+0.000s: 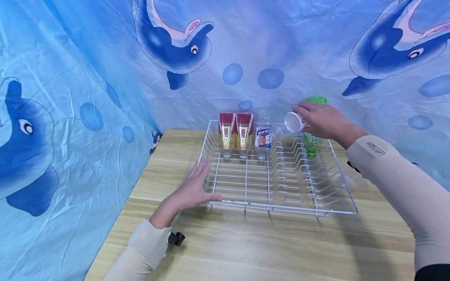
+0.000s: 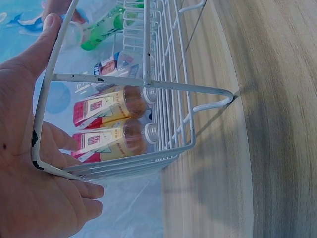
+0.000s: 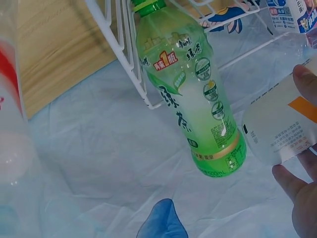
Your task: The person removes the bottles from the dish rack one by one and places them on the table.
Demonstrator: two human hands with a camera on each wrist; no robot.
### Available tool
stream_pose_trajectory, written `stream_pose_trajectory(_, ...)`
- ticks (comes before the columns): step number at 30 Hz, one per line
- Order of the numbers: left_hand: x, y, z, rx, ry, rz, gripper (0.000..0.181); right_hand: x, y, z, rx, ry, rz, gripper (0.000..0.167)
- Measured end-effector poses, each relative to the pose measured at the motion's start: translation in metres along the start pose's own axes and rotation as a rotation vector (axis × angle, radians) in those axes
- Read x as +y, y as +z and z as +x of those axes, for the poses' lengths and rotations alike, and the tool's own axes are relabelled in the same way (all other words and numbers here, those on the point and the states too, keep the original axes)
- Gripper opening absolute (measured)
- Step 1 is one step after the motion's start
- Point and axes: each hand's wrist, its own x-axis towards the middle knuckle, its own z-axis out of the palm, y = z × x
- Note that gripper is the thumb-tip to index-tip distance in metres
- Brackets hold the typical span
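Note:
My left hand (image 1: 191, 190) rests on the left front corner of the white wire rack (image 1: 246, 203), fingers spread along its side and thumb on the front rim. In my right hand (image 1: 325, 120) a white cup-like container (image 1: 293, 121) with an orange mark is pinched, held over the rack's back right part. The green bottle (image 3: 190, 94) stands cap-down right beside it. Two red and yellow bottles (image 1: 227, 132) and a clear bottle with a blue and white label (image 1: 263, 137) stand cap-down along the rack's back left.
A light wooden table (image 1: 225, 242) lies under the rack. Behind and to the left hangs a blue sheet (image 1: 105, 156) printed with dolphins. A transparent bottle (image 1: 351, 180) is partly visible right of the rack; another with red markings (image 3: 10, 94) shows at the right wrist view's left edge.

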Motion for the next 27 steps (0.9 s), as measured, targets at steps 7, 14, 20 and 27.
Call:
stream_pose_trajectory(7,0.0003,-0.0010,0.0007,-0.005,-0.003,-0.001,0.134,-0.0039,-0.0007,0.0000,-0.017,0.070,0.060,0.078)
stream_pose_trajectory(14,0.0007,-0.0019,0.0013,-0.008,-0.009,-0.008,0.134,-0.0064,0.0006,0.0010,-0.046,0.184,0.143,0.079)
stream_pose_trajectory(20,0.0014,-0.0015,0.0002,-0.006,-0.010,-0.011,0.133,-0.0071,0.0031,0.0003,-0.064,0.288,0.251,0.083)
stream_pose_trajectory(27,0.0020,-0.0008,-0.0002,0.001,-0.009,-0.019,0.133,-0.0077,0.0084,-0.0019,-0.024,0.351,0.355,0.087)
